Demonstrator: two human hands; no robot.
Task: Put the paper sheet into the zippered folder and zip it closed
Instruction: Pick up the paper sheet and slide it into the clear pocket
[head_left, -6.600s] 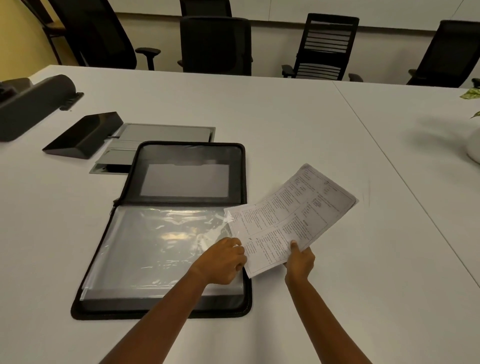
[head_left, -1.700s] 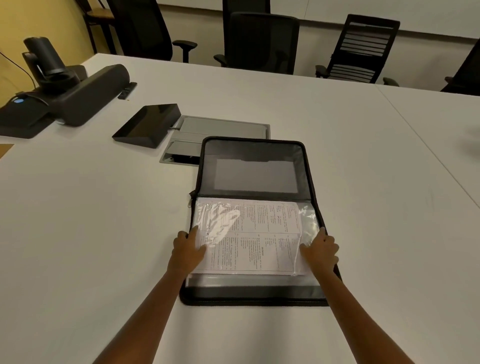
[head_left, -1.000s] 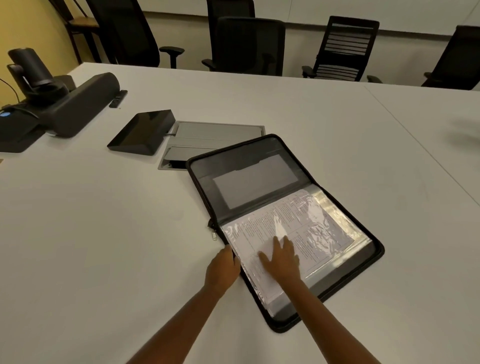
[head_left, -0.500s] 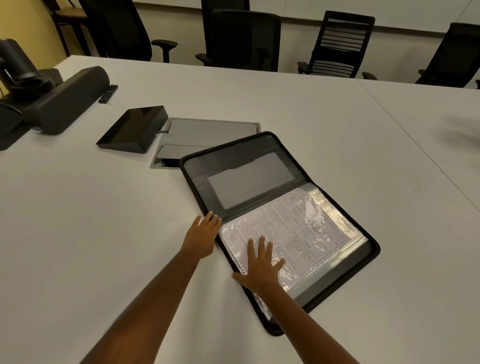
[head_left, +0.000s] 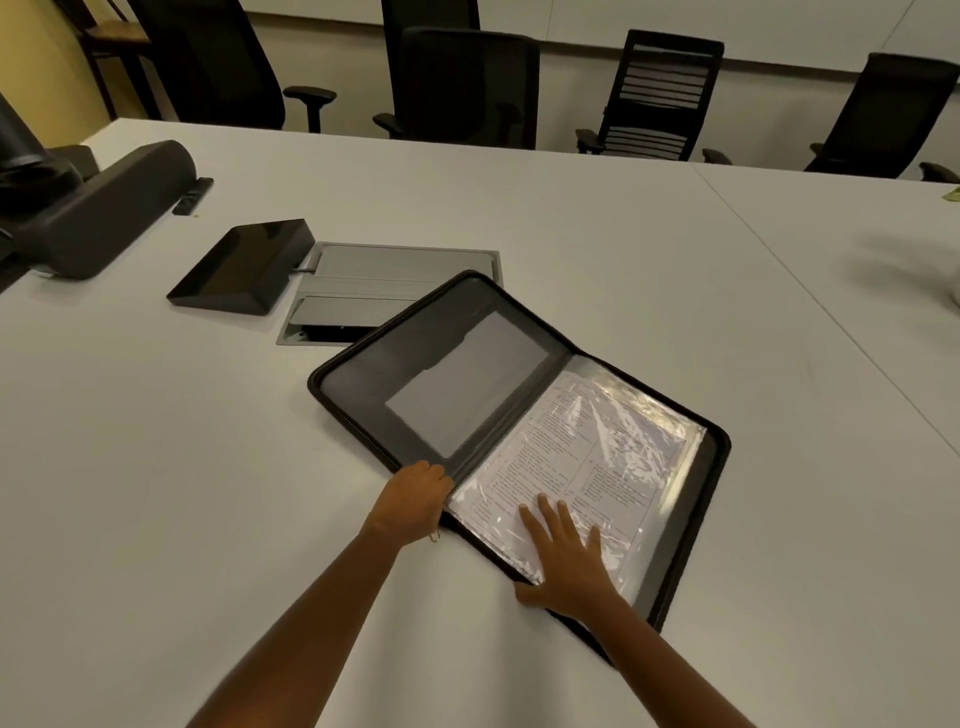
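At the near edge of a white conference table (head_left: 156, 467), a person works barehanded over an open zippered folder (head_left: 363, 395). The left hand (head_left: 413, 501) has its fingers curled over the folder's rim at the near end of the spine and grips it there, with a small metal zipper pull (head_left: 434, 536) showing just under the palm. The right hand (head_left: 563, 561) lies flat with its fingers spread and straight, pressing on the clear plastic sleeve (head_left: 639, 415) that covers the paper sheet (head_left: 561, 457); its thumb reaches out past the folder's near edge.

The printed sheet sits inside the sleeve on the folder's right-hand half. The folder lies fully open and unzipped, turned at an angle: its spine runs from near left to far right, and its long axis, across both covers, runs from far left to near right. The left cover shows a dark lining with a grey pocket (head_left: 467, 384).

Just beyond the folder's far corner, a grey cable hatch (head_left: 395, 270) is set into the tabletop, beside a black wedge-shaped device (head_left: 244, 265). A dark video bar (head_left: 104, 208) and a slim remote (head_left: 192, 188) lie farther left. Black office chairs (head_left: 467, 83) line the far side, with a yellow wall (head_left: 41, 52) at left.
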